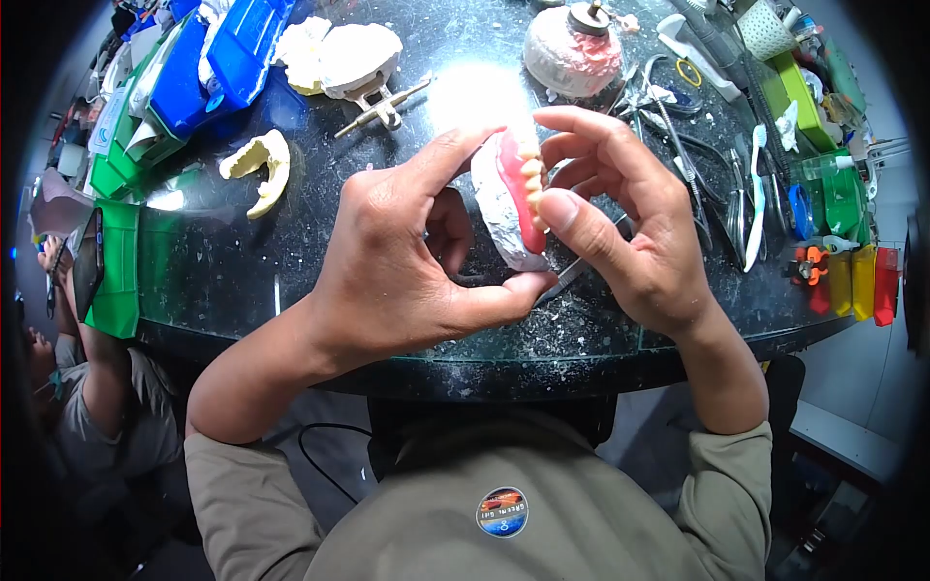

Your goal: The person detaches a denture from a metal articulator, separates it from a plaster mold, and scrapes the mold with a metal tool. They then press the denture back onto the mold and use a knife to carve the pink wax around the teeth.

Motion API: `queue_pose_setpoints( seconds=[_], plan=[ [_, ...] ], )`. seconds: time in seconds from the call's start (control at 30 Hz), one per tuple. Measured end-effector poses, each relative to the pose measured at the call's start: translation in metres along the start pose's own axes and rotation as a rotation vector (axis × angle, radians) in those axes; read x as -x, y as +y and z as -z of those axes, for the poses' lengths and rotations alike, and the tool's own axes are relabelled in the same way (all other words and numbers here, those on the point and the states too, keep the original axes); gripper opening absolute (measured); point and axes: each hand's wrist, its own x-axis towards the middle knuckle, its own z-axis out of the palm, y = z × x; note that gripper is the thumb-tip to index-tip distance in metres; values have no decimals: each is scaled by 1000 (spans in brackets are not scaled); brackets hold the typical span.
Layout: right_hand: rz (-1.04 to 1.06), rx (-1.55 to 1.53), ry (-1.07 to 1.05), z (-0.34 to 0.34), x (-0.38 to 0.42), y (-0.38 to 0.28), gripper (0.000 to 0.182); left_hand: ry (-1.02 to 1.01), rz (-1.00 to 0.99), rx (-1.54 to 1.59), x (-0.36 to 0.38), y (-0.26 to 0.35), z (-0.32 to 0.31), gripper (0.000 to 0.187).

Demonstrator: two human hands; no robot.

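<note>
- The left hand grips the cast between index fingertip on top and thumb underneath; the remaining fingers are curled in. The cast is held in the air above the near edge of the worktop, tilted on its side.
- The right hand is partly open. Its thumb presses on the row of teeth set in pink wax; the index finger arches over the top. No tool is visibly gripped.
- Risk: a two-point pinch gives little margin. Thumb pressure could twist the cast out of the grip and drop it on the worktop or past its near edge.
- Risk: wax is soft. Too much thumb force could shift a tooth or dent the rim.
- Risk: the near edge is littered with chips. A dropped cast would likely chip there.
- A metal instrument lies directly beneath the hands; a fall could strike it.
- A second cast lies toward the left edge, well apart.
</note>
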Motion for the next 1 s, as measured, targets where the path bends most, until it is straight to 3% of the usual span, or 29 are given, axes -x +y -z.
queue_pose_setpoints(
  seconds=[0.27, 0.37, 0.8, 0.9, 0.93, 1.0],
  plan=[
    [-117, -204, -70, 0, 0, 1, 47, -32, -21, -40, 0, 1, 2, 81],
    [-111, -282, 29, -7, 1, 2, 43, -28, -48, -33, 0, 0, 1, 82],
    [-162, -368, 72, -6, 1, -3, 36, -16, -133, -90, -1, -5, 0, 80],
    [-147, -412, 160, 8, -3, -1, 40, -11, -30, -114, -1, -1, 6, 79],
    [-136, -421, 38, 24, -3, 10, 45, -2, -24, -102, -1, -1, 7, 78],
    [-101, -759, 123, 23, 2, 17, 46, 16, -12, -70, -3, -2, 10, 78]
  ],
)
